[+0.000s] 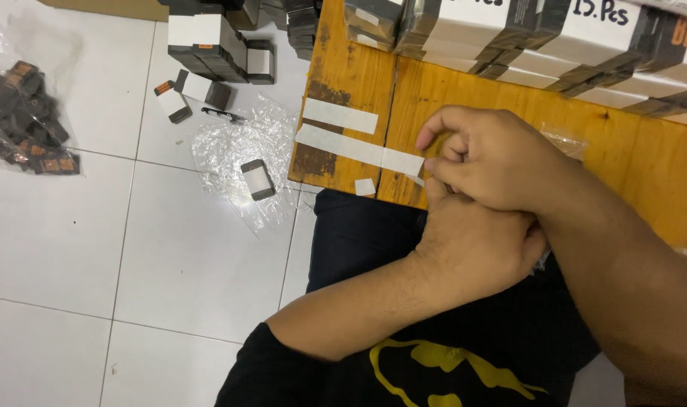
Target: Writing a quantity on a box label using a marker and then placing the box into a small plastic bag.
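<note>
Right hand (488, 160) pinches the end of a long white paper strip (358, 150) lying on the wooden counter (630, 151); left hand (475, 245) sits beneath it, its grip hidden

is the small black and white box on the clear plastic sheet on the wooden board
No, the small box lies on the plastic sheet on the white tiled floor, left of the wooden board.

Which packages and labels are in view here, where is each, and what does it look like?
Long white label strip: on the wooden board, the right hand pinching its end.
Shorter white strip: just above it, rectangular.
Small white scrap: at the board's near edge.
Bundled black-and-white boxes: along the board's far side.
Small box: on clear plastic on the floor.
Clear bag of dark packets: far left.
</note>
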